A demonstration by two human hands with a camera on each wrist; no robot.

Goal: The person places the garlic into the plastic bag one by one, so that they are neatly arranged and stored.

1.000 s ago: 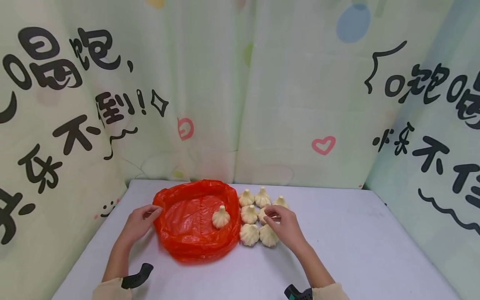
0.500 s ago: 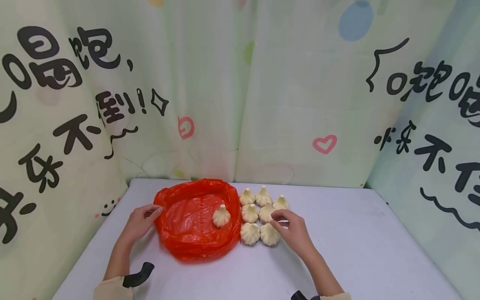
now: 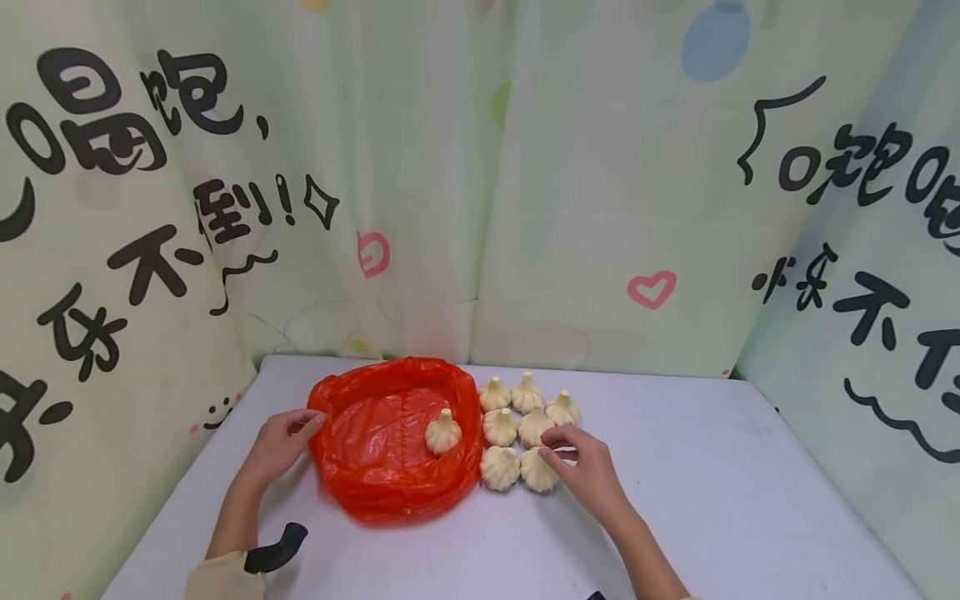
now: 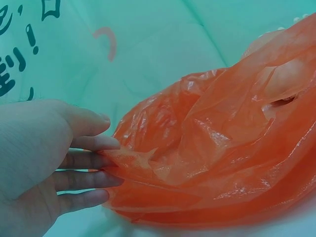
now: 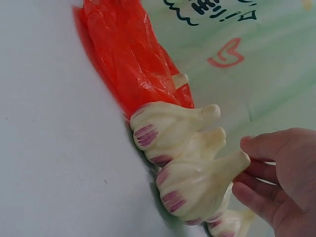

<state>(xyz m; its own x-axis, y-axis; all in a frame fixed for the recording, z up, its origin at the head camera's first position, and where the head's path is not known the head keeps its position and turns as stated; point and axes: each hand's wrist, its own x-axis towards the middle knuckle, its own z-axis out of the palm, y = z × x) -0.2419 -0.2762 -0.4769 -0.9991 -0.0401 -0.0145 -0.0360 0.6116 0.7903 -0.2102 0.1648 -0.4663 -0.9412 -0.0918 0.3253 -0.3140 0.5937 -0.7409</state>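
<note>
A red plastic bag [image 3: 360,496] lies with its mouth spread wide, and one garlic bulb [image 3: 443,433] sits inside it toward the right. At the bag's left rim is my left hand [image 3: 279,446]. In the left wrist view, its fairly straight fingers [image 4: 84,180] touch the plastic, with the thumb apart above. To the bag's right stand several garlic bulbs in rows, stems up. My right hand [image 3: 585,467] is over the near right garlic bulb [image 3: 538,471]; in the right wrist view, thumb and fingers stand spread around the stem of this purple-streaked bulb [image 5: 197,185].
The white table [image 3: 720,492] extends to the right of the bulbs. Behind it hangs a pale green curtain [image 3: 555,208] printed with black characters and hearts. Other bulbs stand close behind the right hand, including one at the far right [image 3: 562,408].
My right hand has moved right and slightly nearer, from over the middle-row bulb to the near right bulb. My left hand stays at the bag's rim; the bulbs keep their places.
</note>
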